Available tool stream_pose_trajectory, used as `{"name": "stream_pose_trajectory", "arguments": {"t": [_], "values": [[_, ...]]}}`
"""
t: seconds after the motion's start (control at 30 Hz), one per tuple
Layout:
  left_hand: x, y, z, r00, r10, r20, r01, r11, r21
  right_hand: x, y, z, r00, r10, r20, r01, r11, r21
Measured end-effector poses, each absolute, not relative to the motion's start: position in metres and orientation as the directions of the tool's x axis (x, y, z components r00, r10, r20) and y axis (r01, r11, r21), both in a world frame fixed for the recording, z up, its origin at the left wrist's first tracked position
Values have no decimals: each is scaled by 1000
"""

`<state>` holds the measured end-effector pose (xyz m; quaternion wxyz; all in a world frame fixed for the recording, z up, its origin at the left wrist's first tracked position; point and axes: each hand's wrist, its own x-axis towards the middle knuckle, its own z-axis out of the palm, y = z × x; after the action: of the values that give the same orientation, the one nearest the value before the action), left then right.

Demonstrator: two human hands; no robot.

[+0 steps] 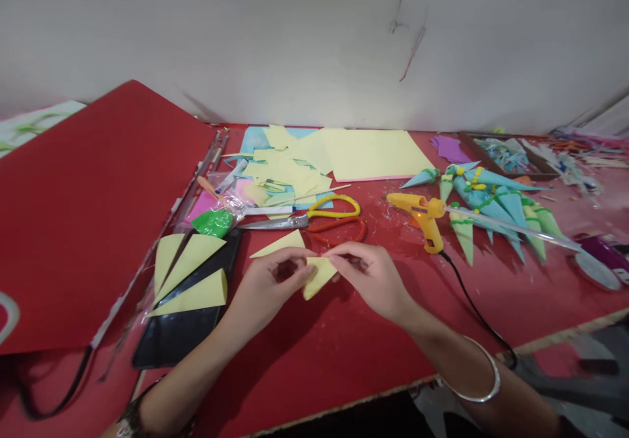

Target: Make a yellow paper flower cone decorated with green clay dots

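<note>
Between my two hands is a small piece of yellow paper (319, 275), folded or curled to a point at its lower end. My left hand (268, 287) pinches its left edge between thumb and fingers. On the other side, my right hand (373, 277) grips the upper right corner. Just beyond my left fingers lies another yellow paper piece (282, 244). Scissors (309, 218) with one yellow and one red handle rest beyond my hands. To the left, yellow paper cones (194, 294) lie on a black tablet-like slab (171, 340).
A yellow glue gun (422, 215) with a long clear stick and black cord lies right of my hands. Behind it are blue and green paper cones (491, 196). Yellow sheets (378, 153) and paper scraps (289, 169) cover the back. A large red board (98, 215) stands left.
</note>
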<state>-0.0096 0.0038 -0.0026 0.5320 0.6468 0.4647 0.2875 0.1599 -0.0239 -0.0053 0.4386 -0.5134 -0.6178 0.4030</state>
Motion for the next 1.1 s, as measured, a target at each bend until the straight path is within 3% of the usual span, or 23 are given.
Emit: {"name": "stream_pose_trajectory", "arguments": {"t": [0.5,0.67,0.83,1.1], "values": [[-9,2,-6,450,893,-13,421,-199,885,166,-33,-5,-70,997,-40,184,-27,-983],[-9,-4,-9,528,801,281,501,-561,659,168,-34,-9,24,999,-39,215,-43,-976],[-9,-7,-7,676,620,399,448,-775,446,167,-38,-9,46,999,24,281,10,-960],[-8,-2,-15,718,590,369,376,-775,507,165,-40,-7,46,997,64,317,46,-947]]}}
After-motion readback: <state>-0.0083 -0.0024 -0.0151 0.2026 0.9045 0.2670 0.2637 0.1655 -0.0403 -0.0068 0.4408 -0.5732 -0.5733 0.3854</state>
